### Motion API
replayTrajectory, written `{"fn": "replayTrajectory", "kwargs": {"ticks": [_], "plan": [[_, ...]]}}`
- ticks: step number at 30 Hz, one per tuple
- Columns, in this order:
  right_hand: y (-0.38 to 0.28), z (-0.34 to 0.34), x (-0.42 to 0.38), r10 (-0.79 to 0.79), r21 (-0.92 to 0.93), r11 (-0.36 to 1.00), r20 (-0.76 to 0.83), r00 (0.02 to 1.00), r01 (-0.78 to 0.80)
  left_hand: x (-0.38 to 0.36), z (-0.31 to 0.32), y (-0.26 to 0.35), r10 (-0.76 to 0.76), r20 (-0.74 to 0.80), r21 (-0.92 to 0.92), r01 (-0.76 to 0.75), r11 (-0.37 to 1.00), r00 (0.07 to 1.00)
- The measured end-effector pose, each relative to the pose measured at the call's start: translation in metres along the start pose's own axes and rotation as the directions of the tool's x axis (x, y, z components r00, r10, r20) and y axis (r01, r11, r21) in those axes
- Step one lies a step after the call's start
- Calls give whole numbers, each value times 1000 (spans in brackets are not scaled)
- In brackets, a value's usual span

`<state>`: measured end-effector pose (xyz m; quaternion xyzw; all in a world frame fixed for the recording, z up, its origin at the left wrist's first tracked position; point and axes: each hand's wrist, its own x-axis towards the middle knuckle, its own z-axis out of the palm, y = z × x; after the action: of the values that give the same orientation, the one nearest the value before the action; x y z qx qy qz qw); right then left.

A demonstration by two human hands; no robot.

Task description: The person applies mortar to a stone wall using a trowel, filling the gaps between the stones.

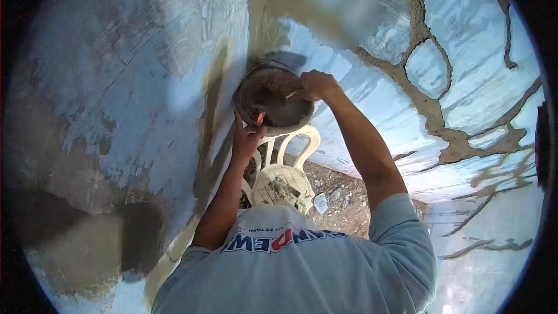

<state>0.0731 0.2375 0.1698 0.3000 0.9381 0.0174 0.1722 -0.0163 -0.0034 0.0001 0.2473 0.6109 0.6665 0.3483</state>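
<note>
A round dark bowl (273,97) with grey-brown material inside is held up near the wall corner, above a plastic chair. My left hand (250,135) grips its lower left rim, thumb on the edge. Something orange (260,118) shows just inside the rim by that hand; what it belongs to is unclear. At the bowl's right edge, my right hand (318,85) is closed in a fist around the handle of a small tool (292,94), whose far end reaches into the bowl.
Below the bowl stands a cream plastic chair (312,139) with a stained seat. Rubble (337,193) covers the ground beside it. A blue-white wall (133,110) rises at left; the right wall (372,104) has brown mortar-filled cracks (430,110).
</note>
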Motion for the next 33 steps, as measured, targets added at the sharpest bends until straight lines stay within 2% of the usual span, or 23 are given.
{"fn": "replayTrajectory", "kwargs": {"ticks": [1,2,4,6,8,9,10,11,13,14,16,19,23,24,25,27,28,29,31,33], "plan": [[-8,-4,0,0,-51,999,-2,1000,-1,-3,0,3,-10,8,-25,10,1000,1000],[-13,-8,-3,-37,-10,999,-14,999,37,-5,1,7,-16,15,-48,17,999,1000],[-11,-4,10,-174,-24,985,-61,983,173,-3,1,9,-18,17,-25,18,1000,1000],[-9,8,32,-181,15,983,13,983,181,5,0,-6,-43,16,-62,43,997,999],[-5,25,66,-67,94,994,207,976,49,3,-1,-4,-61,33,-52,63,997,998],[-5,32,75,-71,148,988,260,963,33,1,-1,-1,-68,40,-43,70,997,997],[-1,38,84,-78,201,980,311,947,15,-2,1,3,-10,30,-71,12,997,999],[3,44,92,-88,252,968,360,929,-6,-3,2,6,-32,26,-75,34,997,999],[9,41,74,-230,410,904,238,944,117,-2,1,4,-37,17,-43,37,998,999],[14,30,63,-301,422,888,229,926,185,0,0,1,-19,9,-6,19,1000,1000],[28,35,62,-194,657,750,327,925,-75,1,-1,0,-17,12,20,17,1000,1000],[42,41,50,-270,785,617,280,921,-58,1,-3,-4,-25,26,13,25,1000,999],[62,53,23,-256,904,427,150,955,-27,3,-1,-8,23,7,-47,-23,999,1000],[65,51,14,-272,891,453,136,953,2,4,-1,-10,-1,-2,-40,1,999,1000],[70,56,8,-320,928,367,64,945,61,4,-2,-12,-24,-12,-33,23,999,1000],[75,62,-12,-267,956,287,15,964,65,6,-5,-14,-46,-6,2,46,999,999],[73,70,-19,-206,925,363,-38,978,113,4,-6,-9,-51,9,31,51,998,999],[77,79,-23,-197,984,160,-41,980,73,2,-4,-5,-49,4,-8,49,999,999],[74,83,-38,-136,996,65,-50,989,59,-2,1,5,-70,-2,-43,70,997,998],[69,95,-44,-51,992,107,-61,997,66,-2,-1,6,-124,-6,-34,124,992,992]]}}
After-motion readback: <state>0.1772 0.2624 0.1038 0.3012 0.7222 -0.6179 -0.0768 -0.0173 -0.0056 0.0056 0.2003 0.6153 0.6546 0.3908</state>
